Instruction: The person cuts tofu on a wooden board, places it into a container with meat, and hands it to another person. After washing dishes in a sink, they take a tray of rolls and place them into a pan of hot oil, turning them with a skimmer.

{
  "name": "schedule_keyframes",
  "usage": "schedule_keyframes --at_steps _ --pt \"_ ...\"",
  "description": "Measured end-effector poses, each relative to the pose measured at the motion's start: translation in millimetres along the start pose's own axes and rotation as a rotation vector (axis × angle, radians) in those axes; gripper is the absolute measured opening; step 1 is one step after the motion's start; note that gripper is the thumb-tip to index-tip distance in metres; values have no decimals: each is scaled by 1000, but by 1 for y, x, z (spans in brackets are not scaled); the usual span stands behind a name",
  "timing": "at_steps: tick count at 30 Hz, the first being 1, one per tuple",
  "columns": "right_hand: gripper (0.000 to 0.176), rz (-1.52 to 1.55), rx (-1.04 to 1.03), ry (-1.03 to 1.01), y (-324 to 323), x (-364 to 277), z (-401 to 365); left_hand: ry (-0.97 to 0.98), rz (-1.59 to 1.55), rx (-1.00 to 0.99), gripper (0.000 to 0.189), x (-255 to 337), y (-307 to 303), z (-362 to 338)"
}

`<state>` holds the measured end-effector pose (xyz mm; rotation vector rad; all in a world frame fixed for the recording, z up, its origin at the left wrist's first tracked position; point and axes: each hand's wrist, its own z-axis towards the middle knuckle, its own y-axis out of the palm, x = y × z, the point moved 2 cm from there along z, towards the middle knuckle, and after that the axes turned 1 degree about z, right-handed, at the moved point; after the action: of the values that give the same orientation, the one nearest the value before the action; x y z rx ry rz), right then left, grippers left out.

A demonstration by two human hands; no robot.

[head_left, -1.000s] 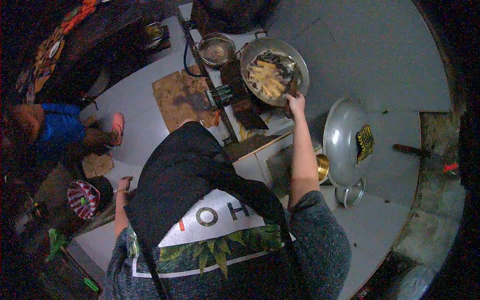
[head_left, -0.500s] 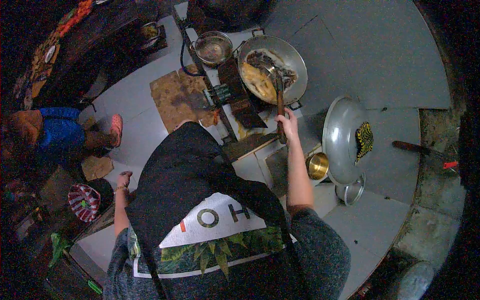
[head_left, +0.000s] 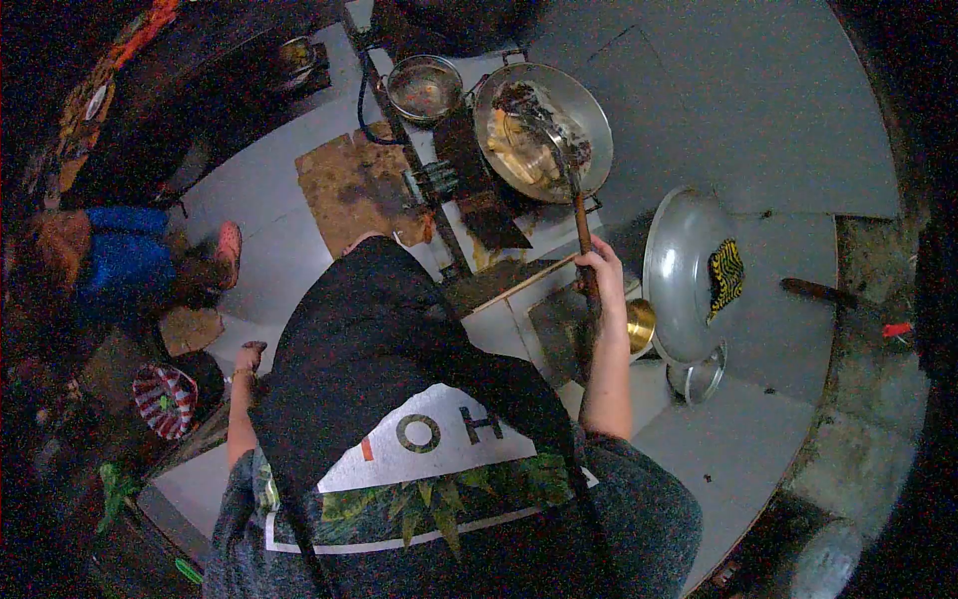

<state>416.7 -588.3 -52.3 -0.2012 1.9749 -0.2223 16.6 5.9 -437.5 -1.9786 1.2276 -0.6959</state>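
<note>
My right hand (head_left: pixel 602 272) is wrapped round the wooden handle of a long metal spatula (head_left: pixel 577 190). The spatula's curved head rests inside a wide two-handled wok (head_left: pixel 596 105), among pale yellow pieces of food (head_left: pixel 521 158) and dark brown bits (head_left: pixel 516 97). Down at my left side, away from the wok, is my left hand (head_left: pixel 250 356), its fingers curled in with nothing visible in them. Close to my right forearm stands a small gold-coloured pot (head_left: pixel 640 326).
Left of the wok sits a metal bowl (head_left: pixel 425 88). A large domed lid (head_left: pixel 684 270) with a patterned cloth (head_left: pixel 726 279) lies on the right. Stained cardboard (head_left: pixel 344 190) covers part of the floor. A person in blue shorts (head_left: pixel 125 255) is at far left, near a red-and-white striped item (head_left: pixel 165 401).
My right hand has drawn back and slightly right with the spatula. Its head has shifted within the wok, and the yellow food looks more broken up. My left hand has stayed in place.
</note>
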Motion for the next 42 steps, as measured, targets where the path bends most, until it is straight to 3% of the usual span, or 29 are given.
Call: schedule_keyframes --at_steps 2,3,5,6,7,8,9,11,13,14,17,18,20,21,22,25,29,32,33,35,36,39,42 --pt "49 -34 23 1 -15 23 25 -263 -750 -88 22 -23 30 23" --pt "47 -65 46 0 -18 29 36 -268 -752 -89 22 -18 23 16" --pt "54 -88 60 36 -13 21 46 89 -220 288 21 15 -29 -10" --pt "55 -203 151 -111 -19 38 72 90 -220 291 21 23 -41 -14" --pt "57 -318 242 -259 -21 45 91 -122 -417 236 21 25 -48 -17" --pt "57 -316 243 -260 -17 43 103 -334 -612 177 21 25 -49 -20" --pt "54 -241 264 -253 -14 40 111 -332 -612 181 21 21 -43 -20" --pt "52 -165 283 -246 -10 35 134 -325 -922 146 20 8 -26 -20" --pt "52 -250 355 -138 -15 39 157 -338 -903 132 20 7 -23 -22" --pt "53 -99 250 -69 -16 45 162 -352 -884 116 21 7 -21 -23" --pt "53 -156 143 -70 -21 86 188 -395 -829 64 22 9 -17 -26" --pt "52 -106 155 -33 -5 69 155 -398 -827 62 22 5 -13 -26" --pt "52 -89 115 1 10 47 113 -145 -565 50 26 -2 -9 -20" --pt "52 -71 77 32 14 44 105 -144 -565 49 26 1 -16 -24" --pt "50 -149 64 -111 2 79 131 -164 -524 58 29 8 -30 -34" --pt "51 -151 72 -182 4 84 107 -219 -596 45 31 10 -37 -35" --pt "51 -140 28 -109 7 75 84 -400 -869 57 26 22 -47 -32" --pt "51 -98 42 -248 28 30 30 -519 -760 129 23 65 -102 -59" --pt "51 -99 39 -248 29 37 29 -522 -762 128 23 57 -89 -54" --pt "51 -26 83 -379 28 48 26 -304 -968 104 23 33 -50 -34" --pt "51 -27 85 -378 27 43 17 -303 -968 101 23 32 -46 -38" --pt "50 83 35 -281 23 10 -8 -207 -802 41 22 29 -42 -36" --pt "46 20 -45 -12 12 -5 -8 -96 -484 -11 23 19 -27 -14"
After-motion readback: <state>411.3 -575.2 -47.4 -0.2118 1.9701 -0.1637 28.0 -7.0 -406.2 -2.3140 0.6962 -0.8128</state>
